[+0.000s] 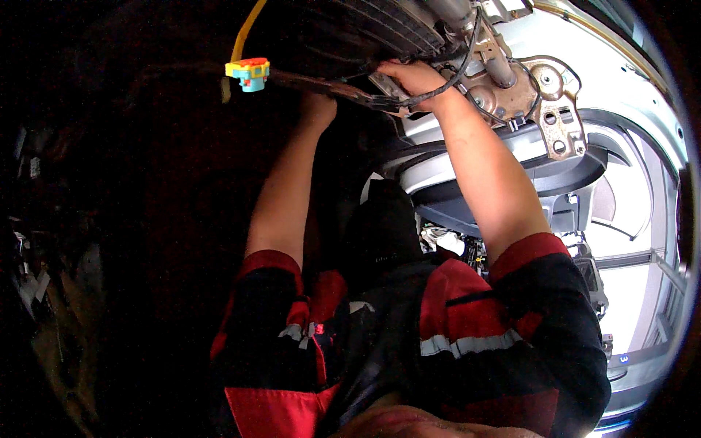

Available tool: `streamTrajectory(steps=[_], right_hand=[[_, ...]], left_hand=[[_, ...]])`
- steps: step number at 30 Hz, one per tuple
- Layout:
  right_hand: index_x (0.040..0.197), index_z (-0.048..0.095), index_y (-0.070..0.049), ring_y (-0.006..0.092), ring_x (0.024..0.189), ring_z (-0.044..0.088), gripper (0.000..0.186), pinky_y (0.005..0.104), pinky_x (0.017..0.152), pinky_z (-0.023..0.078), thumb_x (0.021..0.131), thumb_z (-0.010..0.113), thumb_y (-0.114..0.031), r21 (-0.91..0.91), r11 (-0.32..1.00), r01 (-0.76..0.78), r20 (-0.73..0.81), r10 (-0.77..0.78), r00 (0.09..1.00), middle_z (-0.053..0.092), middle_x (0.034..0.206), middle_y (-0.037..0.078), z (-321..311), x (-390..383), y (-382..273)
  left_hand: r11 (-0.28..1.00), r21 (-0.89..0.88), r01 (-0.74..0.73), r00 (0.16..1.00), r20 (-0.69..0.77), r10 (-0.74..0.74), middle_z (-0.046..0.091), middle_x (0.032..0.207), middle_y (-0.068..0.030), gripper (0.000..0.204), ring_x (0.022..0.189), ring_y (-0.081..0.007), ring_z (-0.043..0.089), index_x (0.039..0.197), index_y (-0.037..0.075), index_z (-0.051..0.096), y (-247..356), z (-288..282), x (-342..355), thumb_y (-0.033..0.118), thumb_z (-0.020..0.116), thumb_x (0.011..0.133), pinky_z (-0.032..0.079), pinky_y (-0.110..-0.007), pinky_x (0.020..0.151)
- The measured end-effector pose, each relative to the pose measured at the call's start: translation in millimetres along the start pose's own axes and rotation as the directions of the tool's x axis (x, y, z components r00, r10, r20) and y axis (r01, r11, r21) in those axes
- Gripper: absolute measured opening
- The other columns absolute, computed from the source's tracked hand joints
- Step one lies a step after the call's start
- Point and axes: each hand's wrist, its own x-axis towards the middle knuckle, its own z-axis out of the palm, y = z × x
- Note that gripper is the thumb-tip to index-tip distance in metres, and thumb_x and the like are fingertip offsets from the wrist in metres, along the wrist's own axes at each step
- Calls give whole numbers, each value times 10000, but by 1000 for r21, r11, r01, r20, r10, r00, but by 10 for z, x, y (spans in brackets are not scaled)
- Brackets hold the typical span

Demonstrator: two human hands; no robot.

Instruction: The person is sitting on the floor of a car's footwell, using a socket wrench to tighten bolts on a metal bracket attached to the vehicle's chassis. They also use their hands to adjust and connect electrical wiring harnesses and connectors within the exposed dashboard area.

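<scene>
The right hand (418, 80) is raised overhead with its fingers curled closed around a bundle of thin black cables (445, 84), directly beside a bare stamped-metal bracket with round holes (544, 95) that is fixed to the white painted body panel (621, 80). The left hand (318, 109) reaches up into the dark area just left of the right hand, against a brown-sleeved wire loom (321, 86); whether its fingers are closed on the loom cannot be told. A yellow, red and light-blue plastic connector (249, 73) hangs at the end of a yellow cable (244, 33), left of both hands and apart from them.
</scene>
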Motion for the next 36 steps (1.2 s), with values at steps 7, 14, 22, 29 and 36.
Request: streamTrajectory(steps=[7,14,22,29,36], right_hand=[[983,651,-44,146,788,621,194,297,645,513,873,615,-199,-15,1000,8,35,-8,999,658,922,61,-125,15,91],[952,634,-30,159,787,624,182,282,659,516,874,631,-195,27,999,35,53,-37,998,655,893,66,-91,-10,85],[1022,638,-38,161,872,610,223,290,692,506,881,623,-209,-74,995,72,-38,-75,996,645,934,75,40,-40,-51],[1270,551,-44,230,1163,516,549,298,958,400,843,633,-379,-523,821,230,62,-233,971,520,1312,180,-246,166,232],[1232,542,60,221,1132,502,545,300,974,359,862,632,-330,-140,982,127,-53,-136,989,556,1252,133,-113,200,419]], left_hand=[[954,-262,144,989,60,-133,569,1145,-227,263,1097,-402,522,1119,36,552,714,65,-420,188,537,905,436,-451,899],[999,49,-1,995,103,-4,562,1187,-212,305,1139,-392,501,1172,37,538,-84,223,35,181,520,904,421,-451,943],[997,56,58,992,-114,-52,564,1225,-176,370,1123,-340,537,1186,32,568,-89,134,46,119,605,829,419,-431,986],[967,137,214,884,395,-252,507,1276,-231,395,1177,-383,495,1234,24,521,405,-839,-178,10,410,856,412,-443,989],[878,368,305,857,297,-422,532,1229,-213,383,1124,-355,524,1225,-3,521,383,-1643,-1158,25,458,849,442,-430,965]])
